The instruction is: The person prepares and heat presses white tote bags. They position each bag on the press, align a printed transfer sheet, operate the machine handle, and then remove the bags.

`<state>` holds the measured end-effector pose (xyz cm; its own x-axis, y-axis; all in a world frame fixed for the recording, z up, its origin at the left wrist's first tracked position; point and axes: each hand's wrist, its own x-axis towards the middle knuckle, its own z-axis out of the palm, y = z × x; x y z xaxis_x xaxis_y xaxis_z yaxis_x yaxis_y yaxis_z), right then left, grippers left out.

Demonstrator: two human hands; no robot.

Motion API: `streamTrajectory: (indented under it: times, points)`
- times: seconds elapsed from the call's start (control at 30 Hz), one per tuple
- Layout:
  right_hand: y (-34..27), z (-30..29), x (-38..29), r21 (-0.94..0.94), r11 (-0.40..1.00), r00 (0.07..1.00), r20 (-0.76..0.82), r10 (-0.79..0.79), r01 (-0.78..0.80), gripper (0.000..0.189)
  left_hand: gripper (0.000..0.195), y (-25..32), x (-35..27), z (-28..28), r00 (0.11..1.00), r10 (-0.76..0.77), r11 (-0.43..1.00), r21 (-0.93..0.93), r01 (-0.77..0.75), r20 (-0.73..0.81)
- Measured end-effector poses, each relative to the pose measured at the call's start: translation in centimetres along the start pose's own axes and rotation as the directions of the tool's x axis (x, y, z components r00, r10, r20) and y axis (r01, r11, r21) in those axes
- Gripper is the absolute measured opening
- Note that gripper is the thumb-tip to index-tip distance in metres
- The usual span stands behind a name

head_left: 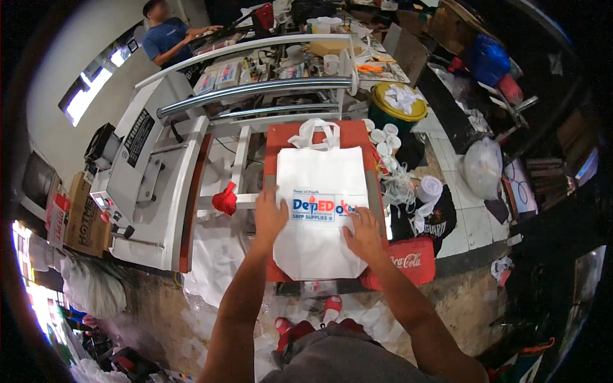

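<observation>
A white fabric tote bag (321, 253) lies flat on the red platen (282, 131) of a heat press, its two handles (316, 134) towards the far edge. Blue and red printed lettering (313, 207) runs across its middle, on a paler strip. My left hand (271, 213) is at the bag's left edge, fingers pointing away from me and slightly blurred. At the right end of the print is my right hand (362, 234), fingers spread and bent, the tips on or just over the lettering. Neither hand grips anything. Whether more bags lie underneath, I cannot tell.
The press's heating head (143, 158) stands left, below steel rails (258, 93). A red cloth (224, 199) hangs on the frame. White mugs (385, 139), a cloth roll (429, 188) and a red crate (412, 261) sit right. Beyond the rails, a person (167, 38) stands by a cluttered table.
</observation>
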<state>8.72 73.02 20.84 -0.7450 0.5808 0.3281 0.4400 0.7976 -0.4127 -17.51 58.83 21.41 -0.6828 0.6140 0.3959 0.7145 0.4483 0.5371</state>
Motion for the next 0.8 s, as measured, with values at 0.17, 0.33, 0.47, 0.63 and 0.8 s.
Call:
streamTrajectory:
  times: [0.17,0.33,0.47,0.63,0.8]
  points:
    - [0.0,1.8,-0.5,-0.046,0.999,1.000,0.017,-0.012,0.013,0.049,0.051,1.9,-6.5,-1.4,0.943,0.227,0.966,0.067,-0.250,0.241]
    - [0.0,2.1,-0.8,-0.116,0.992,0.998,0.046,-0.039,0.044,0.050,0.053,0.9,-8.1,-0.5,0.950,0.196,0.955,0.171,-0.241,0.241]
    - [-0.1,1.9,-0.8,-0.143,0.989,0.994,0.112,-0.004,0.020,0.053,0.054,0.8,-8.2,-0.2,0.952,0.171,0.955,0.197,-0.223,0.252]
    - [0.5,2.9,-0.9,-0.196,0.979,0.995,0.087,-0.044,0.061,0.056,0.057,0.9,-8.4,0.1,0.958,0.161,0.947,0.238,-0.218,0.237]
    - [0.5,3.0,-1.0,-0.201,0.979,0.992,0.124,-0.021,0.046,0.057,0.058,1.0,-8.5,-0.2,0.965,0.146,0.948,0.249,-0.199,0.216]
